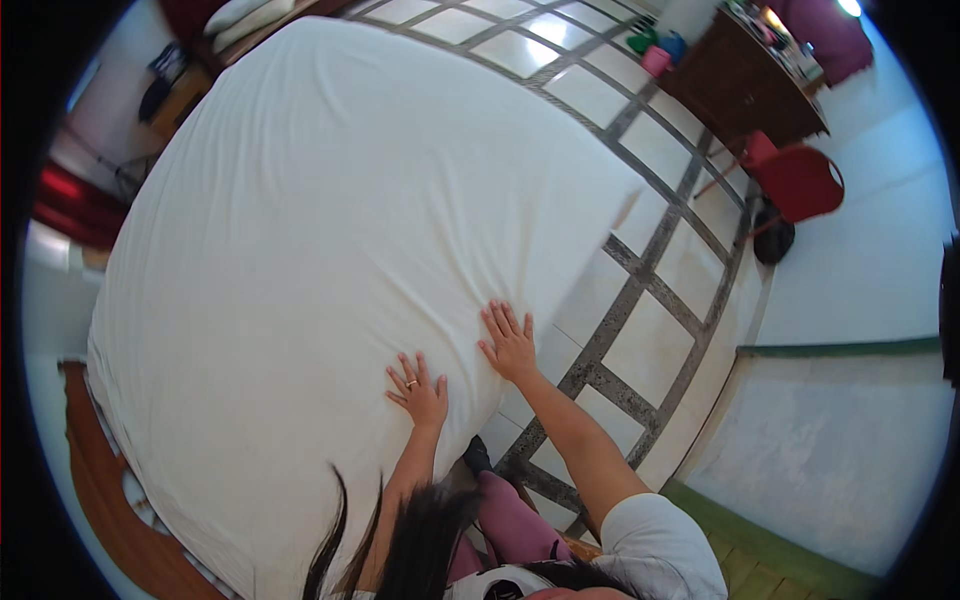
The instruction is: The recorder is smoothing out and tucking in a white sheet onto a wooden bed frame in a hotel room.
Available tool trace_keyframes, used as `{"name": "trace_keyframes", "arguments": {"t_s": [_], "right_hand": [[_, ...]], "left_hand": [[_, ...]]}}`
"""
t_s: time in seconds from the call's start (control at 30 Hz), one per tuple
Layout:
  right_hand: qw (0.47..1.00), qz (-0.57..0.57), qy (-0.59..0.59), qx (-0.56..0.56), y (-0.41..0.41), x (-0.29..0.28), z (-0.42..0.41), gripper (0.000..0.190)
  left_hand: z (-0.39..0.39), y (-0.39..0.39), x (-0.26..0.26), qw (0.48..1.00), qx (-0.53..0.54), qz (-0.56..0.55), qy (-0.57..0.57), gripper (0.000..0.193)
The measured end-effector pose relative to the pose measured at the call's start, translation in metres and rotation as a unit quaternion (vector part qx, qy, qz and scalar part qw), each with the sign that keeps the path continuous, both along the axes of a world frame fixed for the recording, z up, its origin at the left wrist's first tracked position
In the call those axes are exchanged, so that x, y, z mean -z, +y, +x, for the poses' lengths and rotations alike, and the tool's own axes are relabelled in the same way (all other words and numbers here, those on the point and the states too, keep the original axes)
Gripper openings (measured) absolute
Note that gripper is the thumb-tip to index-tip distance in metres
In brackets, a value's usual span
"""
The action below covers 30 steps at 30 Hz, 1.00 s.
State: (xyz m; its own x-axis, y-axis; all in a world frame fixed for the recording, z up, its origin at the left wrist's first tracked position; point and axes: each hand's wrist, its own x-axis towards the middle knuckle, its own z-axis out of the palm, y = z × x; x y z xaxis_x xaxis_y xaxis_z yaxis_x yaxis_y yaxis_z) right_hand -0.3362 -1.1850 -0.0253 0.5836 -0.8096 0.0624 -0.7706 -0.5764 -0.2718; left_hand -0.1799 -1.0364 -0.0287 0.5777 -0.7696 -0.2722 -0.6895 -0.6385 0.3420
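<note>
A white fitted sheet [300,225] covers the mattress of a bed before me, with creases fanning out near my hands. My left hand [424,397] lies palm down on the sheet, fingers spread, a ring on one finger. Further right, my right hand [511,346] rests flat near the mattress's side edge, its fingers slightly apart. Neither hand holds anything. At the far right corner, the sheet's edge hangs over the side of the bed.
A wooden headboard [112,495] borders the bed at lower left. Tiled floor [652,330] runs along the right side. Beyond it are a red chair [799,184], a black bag [774,236] and a dark wooden cabinet [742,82]. Pillows [251,22] lie past the bed's far end.
</note>
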Motion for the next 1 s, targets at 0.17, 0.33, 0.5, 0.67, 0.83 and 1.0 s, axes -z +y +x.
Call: {"name": "trace_keyframes", "arguments": {"t_s": [0.17,0.33,0.5,0.67,0.83,1.0], "right_hand": [[0.996,0.046,0.006,0.075,-0.045,-0.005,-0.050,0.066],[0.986,0.074,-0.024,0.145,-0.078,-0.002,-0.083,0.060],[0.902,0.075,-0.287,0.314,-0.159,0.034,-0.126,0.030],[0.772,0.283,-0.332,0.463,-0.315,0.106,-0.227,0.037],[0.514,0.438,-0.470,0.569,-0.449,0.098,-0.215,0.063],[0.440,0.456,-0.529,0.564,-0.536,0.084,-0.235,0.070]], "left_hand": [[-0.039,-0.058,0.002,0.999,0.027,0.020,0.013,0.073],[-0.068,-0.103,-0.008,0.999,0.052,0.000,-0.013,0.067],[-0.061,-0.131,-0.003,0.976,0.074,-0.199,-0.045,0.039],[-0.108,-0.229,-0.036,0.971,0.125,-0.202,0.010,0.023],[-0.122,-0.296,-0.044,0.953,0.091,-0.257,0.132,0.013],[-0.143,-0.348,-0.051,0.948,0.040,-0.245,0.198,0.011]]}}
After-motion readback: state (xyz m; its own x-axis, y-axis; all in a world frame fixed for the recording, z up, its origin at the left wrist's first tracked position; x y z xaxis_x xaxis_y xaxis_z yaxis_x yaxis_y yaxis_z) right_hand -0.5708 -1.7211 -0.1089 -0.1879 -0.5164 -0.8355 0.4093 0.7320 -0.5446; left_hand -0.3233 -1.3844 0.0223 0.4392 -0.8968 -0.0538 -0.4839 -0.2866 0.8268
